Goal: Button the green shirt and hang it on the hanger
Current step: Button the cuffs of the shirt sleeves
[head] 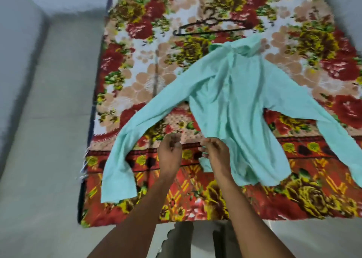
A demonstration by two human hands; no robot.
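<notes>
Far left is just bare floor, then the bed (137,77) with its loud floral blanket. The shirt (235,105) lies spread on it, collar away from the person, sleeves flung out to both sides. The left hand (170,150) hovers just off the hem with fingers curled, holding nothing as far as the view shows. The right hand (215,152) pinches the shirt's lower front edge. The hanger (211,25) sits farther up the bed, just beyond the collar. The fabric looks thin, light and floppy, so it'll probably bunch and slide; best bet is gripping both placket edges close to each button.
</notes>
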